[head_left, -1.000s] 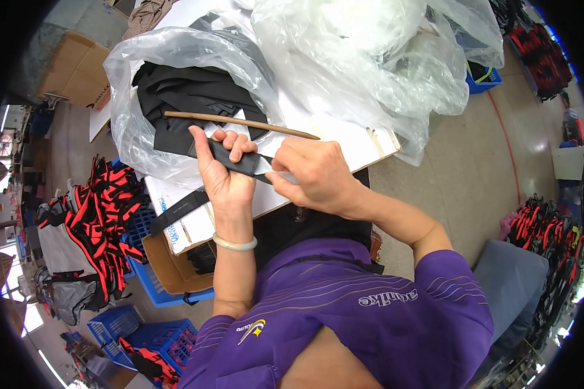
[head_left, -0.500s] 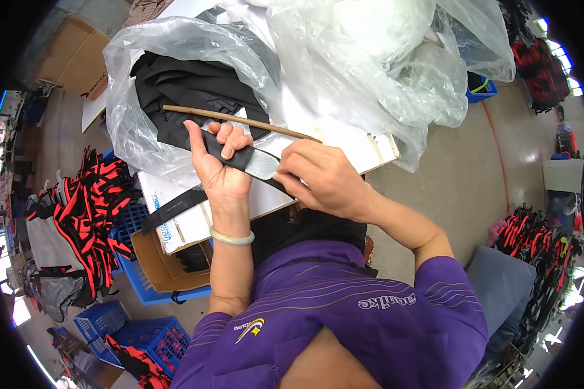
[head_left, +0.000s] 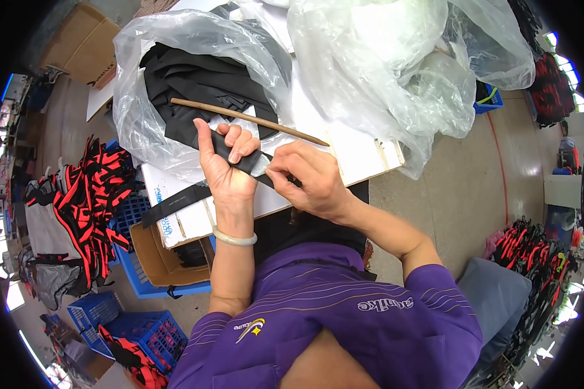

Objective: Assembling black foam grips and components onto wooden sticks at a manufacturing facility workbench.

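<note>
Faced a white rectangular table (head_left: 357, 154) in a workroom with a grey concrete floor (head_left: 448, 188). Had at far left, beyond the table's left edge, a tangled heap of red-and-black fabric straps (head_left: 91, 207). Saw next an open brown cardboard box (head_left: 156, 262) below the table's near left corner and, jutting past the left edge just above that corner, a flat black strap (head_left: 178, 202). Noted farther up a clear plastic bag (head_left: 130, 110), gaping around folded black fabric pieces (head_left: 194, 71), with a thin brown wooden stick (head_left: 253, 120) slanting across them toward the bare white top. Held in the left hand (head_left: 230, 176), thumb raised and fingers curled over, a narrow black fabric strip (head_left: 220, 148), near the middle of the table's front edge. Had its long axis running from upper left to lower right, out of the left palm toward the right hand (head_left: 315, 178). Pinched it there between right thumb and forefinger. Found its pale glossy patch (head_left: 259, 166) between both hands, just left of the right fingertips. Could not tell the length hidden behind those fingers. Saw rightmost a large crumpled clear plastic bag (head_left: 370, 65), drooping past the table's right edge.
</note>
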A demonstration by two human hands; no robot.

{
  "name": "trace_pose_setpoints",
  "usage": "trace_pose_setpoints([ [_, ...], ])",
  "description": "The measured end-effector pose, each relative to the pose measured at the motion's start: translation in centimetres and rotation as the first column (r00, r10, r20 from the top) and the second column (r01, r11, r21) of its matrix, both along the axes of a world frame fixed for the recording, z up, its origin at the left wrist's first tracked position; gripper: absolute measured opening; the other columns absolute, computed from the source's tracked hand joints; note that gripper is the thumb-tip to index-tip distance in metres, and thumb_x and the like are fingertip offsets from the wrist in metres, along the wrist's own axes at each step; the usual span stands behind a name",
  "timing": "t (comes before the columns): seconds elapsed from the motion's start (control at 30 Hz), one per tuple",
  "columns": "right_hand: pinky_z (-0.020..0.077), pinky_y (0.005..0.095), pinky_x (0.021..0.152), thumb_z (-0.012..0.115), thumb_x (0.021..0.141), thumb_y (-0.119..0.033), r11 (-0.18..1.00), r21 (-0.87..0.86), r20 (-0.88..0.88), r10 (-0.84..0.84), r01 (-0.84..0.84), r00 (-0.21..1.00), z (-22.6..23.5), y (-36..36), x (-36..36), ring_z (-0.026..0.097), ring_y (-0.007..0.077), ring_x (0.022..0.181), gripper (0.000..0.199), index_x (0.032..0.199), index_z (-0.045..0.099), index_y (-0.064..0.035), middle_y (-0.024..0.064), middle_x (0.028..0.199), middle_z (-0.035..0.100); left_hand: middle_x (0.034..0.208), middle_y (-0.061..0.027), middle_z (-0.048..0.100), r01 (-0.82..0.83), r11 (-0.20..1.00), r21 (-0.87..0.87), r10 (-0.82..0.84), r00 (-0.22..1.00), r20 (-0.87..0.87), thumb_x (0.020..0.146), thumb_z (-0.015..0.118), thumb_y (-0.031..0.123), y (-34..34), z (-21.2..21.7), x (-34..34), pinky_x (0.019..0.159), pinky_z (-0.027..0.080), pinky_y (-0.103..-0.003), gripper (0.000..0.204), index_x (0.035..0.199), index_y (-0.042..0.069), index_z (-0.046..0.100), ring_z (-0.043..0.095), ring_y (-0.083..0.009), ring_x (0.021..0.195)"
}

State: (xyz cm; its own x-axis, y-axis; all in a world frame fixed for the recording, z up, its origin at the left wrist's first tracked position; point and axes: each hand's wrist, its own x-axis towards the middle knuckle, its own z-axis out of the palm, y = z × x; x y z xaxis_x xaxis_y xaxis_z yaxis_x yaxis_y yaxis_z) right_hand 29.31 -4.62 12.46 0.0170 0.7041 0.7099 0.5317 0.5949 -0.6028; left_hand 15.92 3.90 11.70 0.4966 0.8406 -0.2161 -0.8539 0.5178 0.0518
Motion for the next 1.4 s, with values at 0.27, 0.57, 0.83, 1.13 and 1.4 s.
trace_pose_setpoints([
  [0.27,0.0495,0.0304,0.056,0.070,0.068,0.003,0.992,0.118,0.011,-0.044,0.042,0.999,-1.1,-0.2,-0.5,0.060,0.0222,0.067,0.017,0.081,0.061,0.0006,0.0109,0.081,0.060,0.056,-0.0002,0.037,0.050,0.998,0.032,-0.050,0.999,-0.013,0.087,0.063,0.037,-0.9,0.6,0.6,0.048,0.035,-0.024,0.035,0.072,0.007,0.054,0.033,-0.0102,0.044],
  [0.57,0.0496,0.0335,0.067,0.075,0.070,-0.024,0.998,-0.049,0.183,-0.029,0.039,0.983,-0.6,-1.9,0.3,0.058,0.0223,0.077,0.033,0.099,0.066,-0.0107,0.0107,0.096,0.057,0.059,0.0001,0.035,-0.026,1.000,-0.007,0.025,0.998,-0.061,0.086,0.064,0.034,-1.4,1.1,0.3,0.048,0.035,-0.023,0.033,0.075,0.006,0.050,0.032,-0.0093,0.046],
  [0.83,0.0450,0.0341,0.061,0.074,0.069,-0.030,0.984,-0.178,0.222,0.026,0.014,0.975,-1.6,-2.2,0.2,0.055,0.0221,0.070,0.039,0.103,0.064,-0.0123,0.0085,0.085,0.054,0.059,0.0002,0.035,-0.012,0.996,0.090,0.019,0.997,-0.080,0.090,0.058,0.038,-1.7,1.6,0.5,0.048,0.035,-0.024,0.036,0.076,0.006,0.052,0.034,-0.0094,0.046],
  [1.13,0.0382,0.0344,0.053,0.076,0.063,-0.017,0.997,0.043,0.105,0.064,-0.069,0.992,-5.1,-2.4,0.6,0.050,0.0240,0.059,0.032,0.090,0.060,-0.0110,0.0055,0.069,0.047,0.060,-0.0002,0.035,0.042,0.775,0.631,0.266,0.883,-0.386,0.094,0.052,0.024,-5.5,3.2,2.7,0.040,0.032,-0.022,0.031,0.071,0.008,0.040,0.028,-0.0072,0.043],
  [1.4,0.0395,0.0351,0.053,0.076,0.052,-0.005,0.988,0.061,-0.005,0.139,-0.139,0.990,-7.1,-2.5,0.4,0.052,0.0248,0.061,0.037,0.079,0.052,-0.0111,0.0061,0.074,0.054,0.061,-0.0029,0.039,0.109,0.574,0.812,0.323,0.880,-0.347,0.095,0.049,0.034,-7.2,3.5,2.8,0.045,0.040,-0.025,0.035,0.079,0.003,0.045,0.035,-0.0101,0.045],
])
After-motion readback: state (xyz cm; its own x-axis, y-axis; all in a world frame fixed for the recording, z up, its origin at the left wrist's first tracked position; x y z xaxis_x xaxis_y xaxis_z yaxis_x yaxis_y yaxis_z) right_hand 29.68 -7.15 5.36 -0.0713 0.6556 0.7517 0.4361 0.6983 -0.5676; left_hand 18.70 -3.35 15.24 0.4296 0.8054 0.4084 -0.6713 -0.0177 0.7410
